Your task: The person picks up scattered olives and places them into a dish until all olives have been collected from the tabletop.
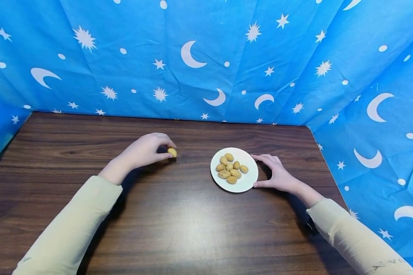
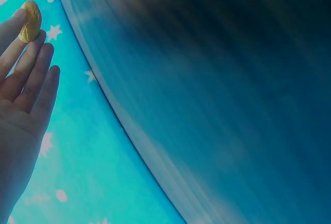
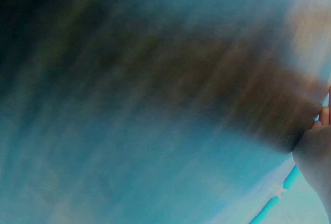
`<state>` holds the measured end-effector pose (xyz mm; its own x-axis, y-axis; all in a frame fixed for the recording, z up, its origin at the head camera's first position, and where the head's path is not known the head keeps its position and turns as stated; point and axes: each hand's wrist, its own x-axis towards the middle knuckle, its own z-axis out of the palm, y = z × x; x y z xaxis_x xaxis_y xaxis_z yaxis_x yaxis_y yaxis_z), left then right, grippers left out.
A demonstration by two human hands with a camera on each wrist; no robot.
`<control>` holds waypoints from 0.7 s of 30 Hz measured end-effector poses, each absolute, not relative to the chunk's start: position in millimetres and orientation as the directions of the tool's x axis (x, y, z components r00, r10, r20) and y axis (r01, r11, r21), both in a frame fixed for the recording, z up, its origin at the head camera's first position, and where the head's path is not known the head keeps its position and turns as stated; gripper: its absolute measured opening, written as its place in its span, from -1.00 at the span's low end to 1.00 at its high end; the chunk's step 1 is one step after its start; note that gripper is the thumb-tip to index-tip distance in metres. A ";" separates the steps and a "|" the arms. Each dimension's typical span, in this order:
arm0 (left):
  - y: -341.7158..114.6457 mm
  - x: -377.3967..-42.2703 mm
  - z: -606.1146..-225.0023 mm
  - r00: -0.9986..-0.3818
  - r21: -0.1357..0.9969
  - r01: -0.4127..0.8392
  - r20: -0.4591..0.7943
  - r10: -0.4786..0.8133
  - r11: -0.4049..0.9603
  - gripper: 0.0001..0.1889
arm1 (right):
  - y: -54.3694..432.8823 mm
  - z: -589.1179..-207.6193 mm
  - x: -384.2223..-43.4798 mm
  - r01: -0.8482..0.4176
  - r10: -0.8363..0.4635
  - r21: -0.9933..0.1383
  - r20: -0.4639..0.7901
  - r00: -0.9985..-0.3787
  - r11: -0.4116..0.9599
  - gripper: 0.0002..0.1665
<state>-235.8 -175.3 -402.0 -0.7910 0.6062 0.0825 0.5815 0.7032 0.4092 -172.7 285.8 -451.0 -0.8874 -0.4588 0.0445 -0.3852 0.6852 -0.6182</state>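
My left hand (image 1: 146, 149) pinches a small yellow-brown oval piece (image 1: 172, 152) between thumb and fingertips, low over the table left of the plate. In the left wrist view, the same piece (image 2: 32, 21) has a wrinkled skin, and the other fingers extend below it. A round white plate (image 1: 248, 180) sits right of centre, with several similar oval pieces (image 1: 235, 173) grouped on it. At its right side, my right hand (image 1: 278, 175) holds the rim, thumb at the near edge and fingers at the far edge. Only part of that hand appears in the right wrist view.
The dark wood-grain table (image 1: 192, 225) extends on all sides of the plate. A blue cloth (image 1: 141, 49) with white moons and stars hangs behind the table and along its sides.
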 end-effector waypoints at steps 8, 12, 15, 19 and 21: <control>-135.3 -245.2 -401.0 -0.746 0.415 0.635 0.111 0.656 0.652 -0.78 | 285.5 -451.9 -172.8 -0.379 -0.454 -0.623 0.044 -0.890 0.684 0.10; -114.3 -249.3 -400.8 -0.723 0.420 0.656 0.112 0.682 0.627 -0.78 | 286.6 -455.1 -172.9 -0.397 -0.459 -0.630 0.072 -0.885 0.668 0.10; -97.7 -251.1 -400.5 -0.709 0.423 0.668 0.114 0.696 0.612 -0.78 | 287.5 -457.0 -173.3 -0.417 -0.463 -0.629 0.101 -0.881 0.656 0.11; -75.8 -251.2 -399.7 -0.693 0.423 0.682 0.111 0.713 0.597 -0.79 | 287.0 -455.7 -173.3 -0.408 -0.461 -0.630 0.088 -0.883 0.661 0.11; -65.3 -251.4 -399.9 -0.685 0.424 0.687 0.107 0.720 0.590 -0.78 | 286.7 -454.1 -173.2 -0.394 -0.458 -0.629 0.067 -0.887 0.671 0.10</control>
